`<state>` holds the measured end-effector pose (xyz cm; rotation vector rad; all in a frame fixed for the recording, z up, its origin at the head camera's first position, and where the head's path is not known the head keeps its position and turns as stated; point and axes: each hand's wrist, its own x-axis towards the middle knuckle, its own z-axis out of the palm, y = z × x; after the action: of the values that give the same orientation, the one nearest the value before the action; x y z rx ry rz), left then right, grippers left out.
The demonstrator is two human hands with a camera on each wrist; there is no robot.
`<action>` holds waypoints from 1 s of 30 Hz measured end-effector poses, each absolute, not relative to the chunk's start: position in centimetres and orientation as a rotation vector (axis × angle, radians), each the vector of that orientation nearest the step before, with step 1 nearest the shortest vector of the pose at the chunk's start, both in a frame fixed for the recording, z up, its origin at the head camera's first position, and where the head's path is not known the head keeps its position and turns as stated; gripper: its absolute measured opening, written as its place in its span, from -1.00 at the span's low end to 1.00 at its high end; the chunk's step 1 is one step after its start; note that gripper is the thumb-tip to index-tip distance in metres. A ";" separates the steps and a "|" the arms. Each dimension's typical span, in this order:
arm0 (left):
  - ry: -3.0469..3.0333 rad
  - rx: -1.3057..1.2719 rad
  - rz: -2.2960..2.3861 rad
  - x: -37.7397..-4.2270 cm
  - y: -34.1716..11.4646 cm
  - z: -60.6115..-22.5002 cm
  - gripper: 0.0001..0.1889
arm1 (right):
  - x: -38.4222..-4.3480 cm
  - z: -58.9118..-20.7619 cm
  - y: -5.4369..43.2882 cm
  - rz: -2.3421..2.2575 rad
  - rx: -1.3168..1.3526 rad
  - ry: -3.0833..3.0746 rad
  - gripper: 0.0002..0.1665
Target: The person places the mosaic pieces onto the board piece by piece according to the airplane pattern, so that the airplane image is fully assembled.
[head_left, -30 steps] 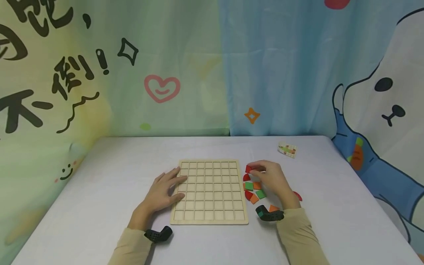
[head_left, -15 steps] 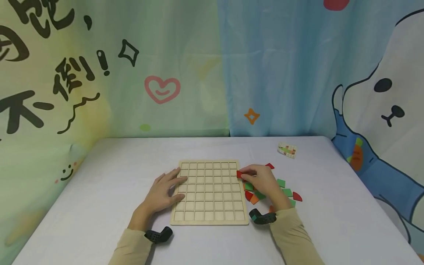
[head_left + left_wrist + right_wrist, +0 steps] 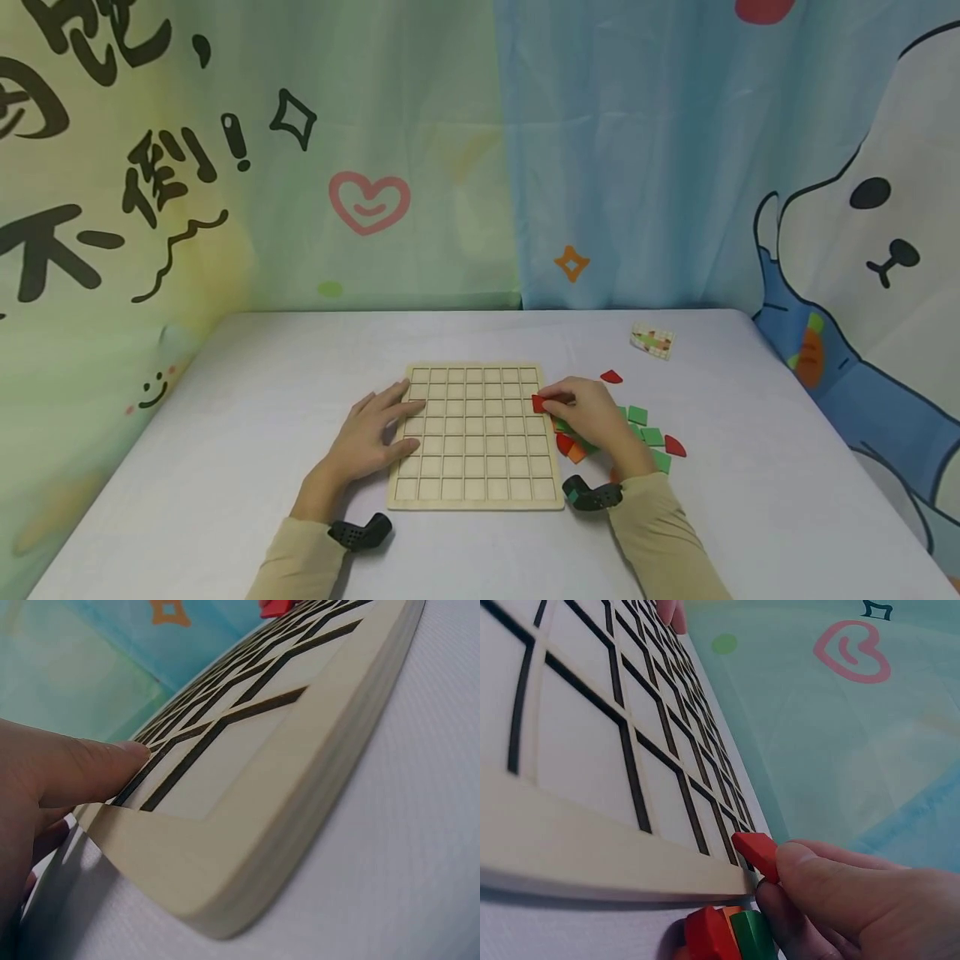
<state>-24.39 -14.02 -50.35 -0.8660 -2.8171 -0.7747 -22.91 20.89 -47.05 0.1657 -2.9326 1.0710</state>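
A pale wooden board [image 3: 475,426] with a grid of square cells lies flat on the table. My left hand [image 3: 360,437] rests on its left edge, fingers spread; in the left wrist view the thumb [image 3: 97,769] touches the board near a rounded corner. At the right edge my right hand [image 3: 588,408] pinches a small red block [image 3: 757,851] between thumb and fingers. That block is at the right column of cells, upper half; whether it touches the board I cannot tell. Beneath the hand, red, orange and green blocks [image 3: 754,935] lie beside the board, partly hidden.
To the right of the right hand lie several green squares [image 3: 652,437] and a red rounded piece [image 3: 675,446]. Another red piece [image 3: 612,377] lies farther back. Near the table's back edge is a small printed card [image 3: 652,341]. A printed curtain hangs behind.
My right hand has moved left and slightly toward me, carrying the red block from beside the board to over its right column. The left hand has stayed in place.
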 end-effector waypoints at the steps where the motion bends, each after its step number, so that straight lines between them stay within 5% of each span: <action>1: -2.818 -0.865 -0.772 -24.4 -14.0 -50.3 -0.40 | -22.9 -47.0 20.9 1.071 0.170 -2.937 -0.74; 30: -2.780 -0.874 -0.788 -24.4 -14.0 -50.5 -0.40 | -22.9 -46.8 20.6 0.936 0.227 -2.979 -0.73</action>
<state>-24.39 -13.99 -50.49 -0.8743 -2.7803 -0.7885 -22.89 20.57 -46.78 0.2266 -2.9787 0.9359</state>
